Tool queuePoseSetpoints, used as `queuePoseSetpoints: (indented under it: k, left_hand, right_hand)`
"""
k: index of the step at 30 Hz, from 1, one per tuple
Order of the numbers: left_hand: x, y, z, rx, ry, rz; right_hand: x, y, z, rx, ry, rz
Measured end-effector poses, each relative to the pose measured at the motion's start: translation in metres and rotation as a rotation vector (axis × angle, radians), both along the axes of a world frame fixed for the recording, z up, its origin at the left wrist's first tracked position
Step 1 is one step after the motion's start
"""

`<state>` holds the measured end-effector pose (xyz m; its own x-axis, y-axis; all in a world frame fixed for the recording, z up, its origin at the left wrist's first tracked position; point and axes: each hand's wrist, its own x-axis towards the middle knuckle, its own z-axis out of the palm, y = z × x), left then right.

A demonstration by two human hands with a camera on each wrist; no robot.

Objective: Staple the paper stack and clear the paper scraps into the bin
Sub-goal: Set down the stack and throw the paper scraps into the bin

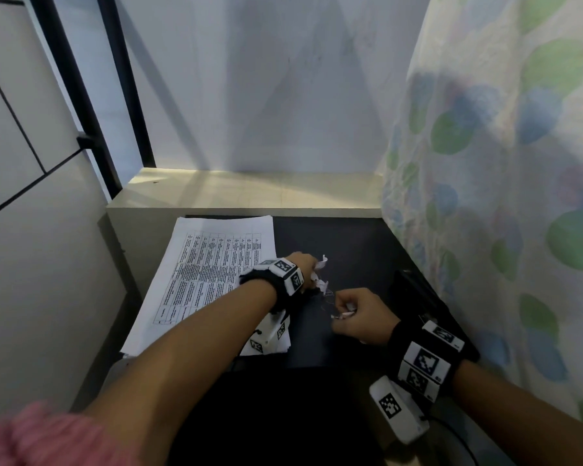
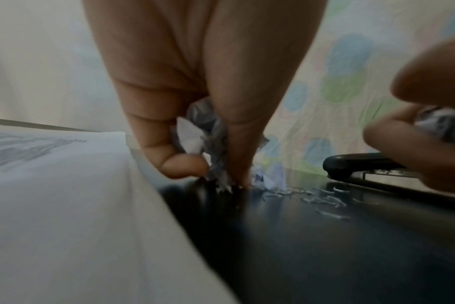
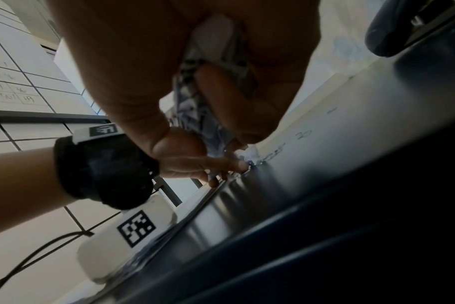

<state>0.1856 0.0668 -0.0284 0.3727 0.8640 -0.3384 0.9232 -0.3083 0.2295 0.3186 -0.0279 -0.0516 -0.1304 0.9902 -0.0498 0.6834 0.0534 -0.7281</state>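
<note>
A white printed paper stack (image 1: pixel 209 277) lies on the left of the black desk (image 1: pixel 344 344). Just right of it, my left hand (image 1: pixel 303 264) pinches torn paper scraps (image 1: pixel 322 274) against the desk; in the left wrist view its fingers (image 2: pixel 185 164) close round the crumpled scraps (image 2: pixel 203 139). My right hand (image 1: pixel 357 314) is curled round more scraps (image 1: pixel 342 314), seen bunched in the palm in the right wrist view as paper bits (image 3: pixel 195 98). Thin shreds (image 2: pixel 322 199) lie on the desk between the hands. A black stapler (image 1: pixel 421 297) sits at the desk's right edge.
A beige ledge (image 1: pixel 249 193) runs behind the desk. A patterned curtain (image 1: pixel 502 196) hangs close along the right side, and a tiled wall (image 1: pixel 31 196) closes the left. No bin shows in any view.
</note>
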Motion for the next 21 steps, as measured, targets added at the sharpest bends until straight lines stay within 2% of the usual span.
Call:
queuePoseSetpoints:
  k: [3, 8, 12, 16, 21]
  left_hand:
    - [-0.001, 0.0, 0.0, 0.006, -0.016, 0.002]
    - [-0.01, -0.007, 0.011, 0.028, -0.082, -0.004]
    - [-0.024, -0.019, 0.022, 0.077, -0.13, -0.043]
    - [-0.04, -0.031, 0.027, 0.142, -0.218, -0.049]
    - [-0.056, -0.043, 0.023, 0.13, -0.304, 0.022]
  right_hand:
    - [-0.004, -0.01, -0.002, 0.014, -0.047, 0.082]
    - [-0.022, -0.046, -0.004, 0.084, -0.153, 0.367]
    - [-0.035, -0.085, -0.021, -0.138, -0.182, 0.533]
    - [-0.047, -0.113, -0.057, -0.391, -0.295, 0.688]
    - [-0.064, -0.13, -0.098, -0.527, -0.382, 0.727]
